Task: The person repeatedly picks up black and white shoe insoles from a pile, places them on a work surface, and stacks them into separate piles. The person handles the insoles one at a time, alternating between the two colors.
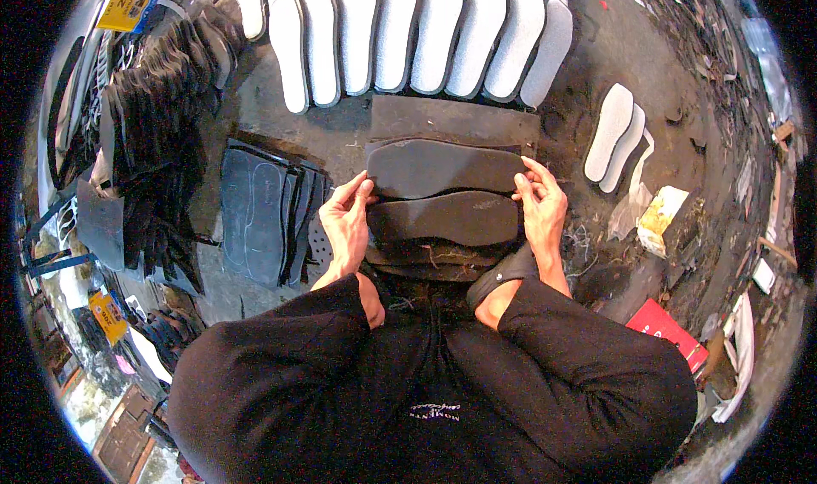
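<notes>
Between my hands lies a dark, sole-shaped piece (pixel 447 169), its long side running left to right. My left hand (pixel 345 216) pinches its left end between thumb and fingers. At the opposite end, my right hand (pixel 541 207) grips it the same way. A second dark sole-shaped piece (pixel 447 218) lies just nearer to me. Both rest over a stack of dark sheets or a block (pixel 434 267), whose make-up I cannot tell. Beyond them is a flat dark sheet (pixel 455 120).
Several white insoles (pixel 396 33) stand in a row at the far side. Two more white insoles (pixel 614 139) lie at the right. Dark sheets with traced outlines (pixel 255 211) are stacked at the left, beside piled dark pieces (pixel 153 118). A red box (pixel 668 332) sits near my right knee.
</notes>
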Motion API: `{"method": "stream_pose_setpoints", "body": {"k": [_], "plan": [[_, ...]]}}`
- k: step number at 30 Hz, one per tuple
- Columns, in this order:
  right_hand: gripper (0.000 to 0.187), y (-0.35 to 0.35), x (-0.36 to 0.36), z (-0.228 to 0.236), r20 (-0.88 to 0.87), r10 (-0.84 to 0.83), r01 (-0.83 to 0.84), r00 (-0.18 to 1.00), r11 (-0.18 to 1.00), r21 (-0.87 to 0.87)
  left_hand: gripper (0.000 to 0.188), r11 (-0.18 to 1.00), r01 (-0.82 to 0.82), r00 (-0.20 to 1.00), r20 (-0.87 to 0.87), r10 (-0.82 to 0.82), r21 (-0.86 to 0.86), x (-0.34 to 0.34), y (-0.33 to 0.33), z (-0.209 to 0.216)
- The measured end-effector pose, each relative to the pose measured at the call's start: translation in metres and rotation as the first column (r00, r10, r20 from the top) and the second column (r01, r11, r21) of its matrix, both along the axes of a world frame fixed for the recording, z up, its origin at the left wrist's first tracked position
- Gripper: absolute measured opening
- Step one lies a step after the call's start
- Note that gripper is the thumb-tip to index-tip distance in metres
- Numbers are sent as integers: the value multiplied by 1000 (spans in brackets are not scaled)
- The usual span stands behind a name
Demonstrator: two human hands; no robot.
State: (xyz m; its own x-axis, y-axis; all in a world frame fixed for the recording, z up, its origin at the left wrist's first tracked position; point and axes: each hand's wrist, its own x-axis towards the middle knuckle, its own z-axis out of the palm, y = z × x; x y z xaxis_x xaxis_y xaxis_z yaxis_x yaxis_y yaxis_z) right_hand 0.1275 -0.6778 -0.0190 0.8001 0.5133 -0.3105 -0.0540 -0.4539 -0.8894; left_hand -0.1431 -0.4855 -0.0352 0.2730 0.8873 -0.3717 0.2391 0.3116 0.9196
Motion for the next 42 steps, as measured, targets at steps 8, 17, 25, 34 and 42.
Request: {"method": "stream_pose_setpoints", "body": {"k": [8, 17, 25, 34, 42], "plan": [[31, 5, 2, -5, 35, -23, 24, 999, 998, -50, 20, 984, 80, 971, -234, -40, 161, 8, 6, -1], [48, 28, 12, 32, 642, 337, -174, 689, 937, -304, 69, 631, 611, 736, -637, -230, 478, 26, 46, 42], [73, 51, -37, 3, 483, 790, -441, 378, 613, -656, 85, 353, 863, 489, -774, -401, 362, 39, 3, 14], [55, -19, -30, -6, 216, 130, -72, 968, 964, -256, 62, 879, 338, 902, -384, -200, 336, -3, -11, 15], [41, -36, 1, 9, -146, 5, -5, 989, 1000, 4, 37, 905, 198, 955, 281, -92, -376, -28, 9, 48]]}}
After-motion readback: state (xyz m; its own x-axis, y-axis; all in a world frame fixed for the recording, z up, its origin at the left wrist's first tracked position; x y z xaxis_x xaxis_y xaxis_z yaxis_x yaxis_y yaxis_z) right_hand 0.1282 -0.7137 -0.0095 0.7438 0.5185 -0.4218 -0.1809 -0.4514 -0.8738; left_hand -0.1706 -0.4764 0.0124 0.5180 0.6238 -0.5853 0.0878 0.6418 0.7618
